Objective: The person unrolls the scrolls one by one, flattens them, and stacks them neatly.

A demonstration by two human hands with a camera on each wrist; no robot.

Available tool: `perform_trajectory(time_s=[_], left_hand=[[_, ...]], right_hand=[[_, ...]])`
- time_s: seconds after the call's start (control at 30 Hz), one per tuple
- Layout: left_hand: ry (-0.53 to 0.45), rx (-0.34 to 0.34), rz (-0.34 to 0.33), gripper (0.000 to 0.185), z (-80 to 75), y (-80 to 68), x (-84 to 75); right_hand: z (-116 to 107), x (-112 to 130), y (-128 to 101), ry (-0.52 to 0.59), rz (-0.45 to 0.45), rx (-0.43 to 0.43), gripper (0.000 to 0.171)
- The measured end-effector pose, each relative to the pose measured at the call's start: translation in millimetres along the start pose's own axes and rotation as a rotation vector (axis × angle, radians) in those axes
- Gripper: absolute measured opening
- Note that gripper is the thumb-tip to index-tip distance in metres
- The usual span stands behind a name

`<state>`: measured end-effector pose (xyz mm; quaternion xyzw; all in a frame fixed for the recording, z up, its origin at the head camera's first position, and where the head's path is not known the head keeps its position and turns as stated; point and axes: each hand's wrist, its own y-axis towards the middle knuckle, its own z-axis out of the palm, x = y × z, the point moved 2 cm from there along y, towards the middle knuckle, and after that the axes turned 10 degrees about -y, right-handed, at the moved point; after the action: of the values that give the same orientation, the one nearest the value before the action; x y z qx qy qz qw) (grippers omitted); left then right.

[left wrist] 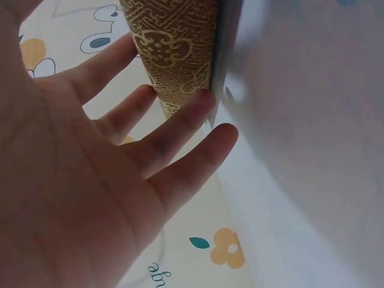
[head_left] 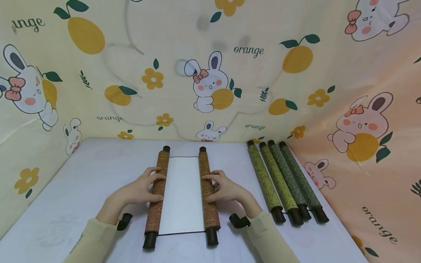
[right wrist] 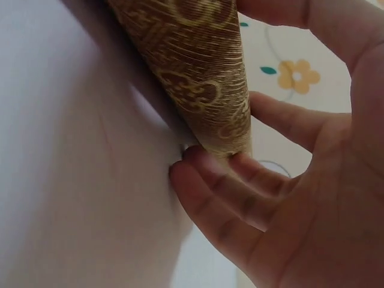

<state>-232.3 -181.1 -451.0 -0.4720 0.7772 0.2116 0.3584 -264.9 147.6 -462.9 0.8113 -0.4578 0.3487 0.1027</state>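
While the brown scroll (head_left: 182, 197) lies part-open on the white table (head_left: 108, 164), right in front of the person, both hands hold it by its rolls. Left hand (head_left: 139, 188): thumb and fingers set apart, bent round the left roll (head_left: 154, 215). Right hand (head_left: 227, 188): same on the right roll (head_left: 211, 215), thumb nearer the person. Handling, my guess: light overall, rolls firm, white sheet between them thin, bendy, easy to crease. Patterned covering looks like fabric, so probably decent grip; black end knobs (head_left: 150, 241) look smooth, maybe slippery. Best hold: mid-roll, one hand per side, light even pressure, no pinching the sheet. Knobs likely fine for turning. Four green rolls (head_left: 265, 179) lie off right, apart from it.
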Motion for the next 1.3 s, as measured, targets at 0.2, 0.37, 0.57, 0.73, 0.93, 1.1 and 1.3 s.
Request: perform_trajectory(time_s=[0.2, 0.37, 0.57, 0.73, 0.93, 1.1, 1.3], left_hand=[[0.014, -0.058, -0.026, 0.07, -2.9, 1.3, 2.8], [0.01, -0.075, -0.039, 0.075, -4.3, 2.3, 7.2], [0.012, -0.064, -0.044, 0.076, -6.6, 0.7, 6.1], [0.008, -0.043, -0.061, 0.077, -8.5, -0.5, 6.0], [-0.021, -0.012, -0.085, 0.072, -12.2, -3.5, 11.2], [-0.023, -0.011, -0.086, 0.067, -13.3, -4.0, 16.8], [-0.031, -0.041, -0.112, 0.073, -14.2, -5.5, 18.5]], right_hand=[[-2.4, -3.6, 0.4, -0.014, 0.047, -0.068, 0.07], [-1.7, -6.0, 2.7, -0.026, 0.043, -0.11, 0.067], [-3.5, -8.7, 2.0, 0.025, 0.053, -0.091, 0.068], [-6.9, -11.3, 0.7, 0.015, 0.081, -0.05, 0.071], [-10.7, -16.2, -0.2, -0.019, 0.064, -0.031, 0.069], [-11.9, -17.9, 1.9, 0.008, 0.022, -0.087, 0.058], [-10.9, -23.2, 2.8, -0.01, 0.09, -0.198, 0.051]])
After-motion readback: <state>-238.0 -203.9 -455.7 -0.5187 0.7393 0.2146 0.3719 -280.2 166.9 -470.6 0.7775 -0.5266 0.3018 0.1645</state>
